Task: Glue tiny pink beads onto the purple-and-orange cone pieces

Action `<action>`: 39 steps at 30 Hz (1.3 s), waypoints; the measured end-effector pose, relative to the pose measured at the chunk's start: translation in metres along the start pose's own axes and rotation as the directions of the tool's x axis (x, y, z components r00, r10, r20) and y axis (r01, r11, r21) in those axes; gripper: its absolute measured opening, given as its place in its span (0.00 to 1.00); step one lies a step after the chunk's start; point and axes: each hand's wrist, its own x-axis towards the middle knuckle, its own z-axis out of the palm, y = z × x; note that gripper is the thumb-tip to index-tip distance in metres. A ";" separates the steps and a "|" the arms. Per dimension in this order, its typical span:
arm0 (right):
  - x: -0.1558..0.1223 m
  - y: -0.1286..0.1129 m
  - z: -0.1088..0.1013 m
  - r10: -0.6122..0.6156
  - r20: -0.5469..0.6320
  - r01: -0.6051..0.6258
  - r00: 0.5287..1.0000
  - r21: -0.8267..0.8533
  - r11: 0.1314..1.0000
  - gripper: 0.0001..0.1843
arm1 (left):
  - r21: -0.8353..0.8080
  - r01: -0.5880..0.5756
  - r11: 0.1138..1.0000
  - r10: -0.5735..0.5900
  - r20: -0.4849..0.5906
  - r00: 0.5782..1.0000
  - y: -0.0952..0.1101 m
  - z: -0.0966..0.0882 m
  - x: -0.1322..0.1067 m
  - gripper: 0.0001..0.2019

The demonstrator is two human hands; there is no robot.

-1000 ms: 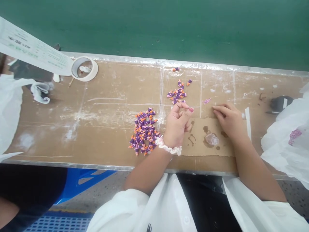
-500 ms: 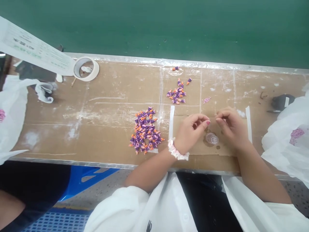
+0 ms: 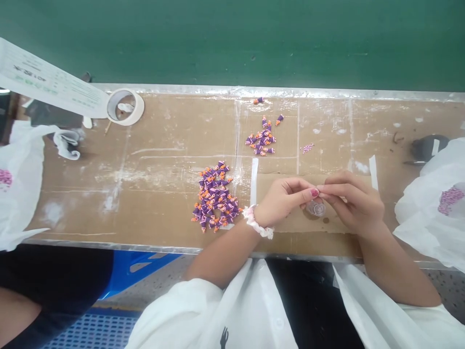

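Where my left hand (image 3: 290, 196) and right hand (image 3: 358, 201) meet, each thumb and forefinger form a narrow pinch, with the tips of the two hands touching or nearly so; I cannot tell whether a small part is held between them. The clear cup (image 3: 317, 209) lies on my body's side of this meeting point, just below the tips in view and partly covered by them. Neither hand is clearly nearer to it, since my left fingers overlap its upper left edge and my right fingers flank it opposite. Seen from above, the cup is transparent, roughly round and ringed, with no evident long axis; its contents cannot be made out. It stands on a cardboard sheet (image 3: 286, 224) marked by dark spots. Beyond my fingertips, on the far side from my body, sits a small heap of pink-and-white bits (image 3: 308, 148), elongated and slanting up to the right. Left of that lies a cluster of purple-and-orange figures (image 3: 262, 141); a larger pile of figures (image 3: 216, 194) lies left of my wrist. To the right, a white plastic sheet (image 3: 414, 208) bears more pink bits (image 3: 450, 199).
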 end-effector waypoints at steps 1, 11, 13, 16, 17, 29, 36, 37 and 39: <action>0.000 -0.001 -0.001 0.006 -0.004 -0.006 1.000 0.026 1.000 0.16 | -0.028 -0.005 1.000 0.006 0.024 1.000 -0.001 0.000 0.000 0.16; -0.001 -0.006 0.000 0.030 -0.061 -0.024 0.998 0.095 0.995 0.14 | -0.149 -0.101 0.984 0.114 0.082 0.990 -0.006 0.006 -0.002 0.11; -0.002 -0.006 0.000 0.002 -0.075 0.002 0.997 0.055 0.998 0.14 | -0.160 -0.087 0.983 0.102 0.088 0.991 -0.006 0.005 -0.001 0.11; -0.002 -0.006 -0.001 -0.050 -0.059 0.051 0.997 0.006 0.999 0.16 | -0.170 -0.064 0.983 0.080 0.093 0.992 -0.007 0.003 0.000 0.12; -0.002 -0.007 -0.001 -0.067 -0.053 0.067 0.996 0.000 0.998 0.17 | -0.173 -0.057 0.983 0.075 0.099 0.992 -0.007 0.003 0.000 0.12; -0.005 -0.011 0.003 0.067 -0.101 -0.054 0.993 0.123 0.991 0.17 | -0.126 -0.187 0.974 0.198 0.083 0.977 -0.010 0.005 -0.005 0.11; -0.003 -0.013 0.003 0.110 -0.086 -0.095 0.990 0.155 0.983 0.14 | 0.287 -0.464 0.838 0.459 0.089 0.884 -0.008 0.003 -0.007 0.10; -0.003 -0.013 0.002 0.108 -0.075 -0.094 0.991 0.163 0.982 0.14 | 0.347 -0.493 0.798 0.493 0.096 0.865 -0.008 0.003 -0.007 0.10; -0.003 -0.012 0.002 0.108 -0.049 -0.098 0.993 0.175 0.980 0.13 | 0.434 -0.526 0.731 0.539 0.105 0.836 -0.007 0.003 -0.006 0.09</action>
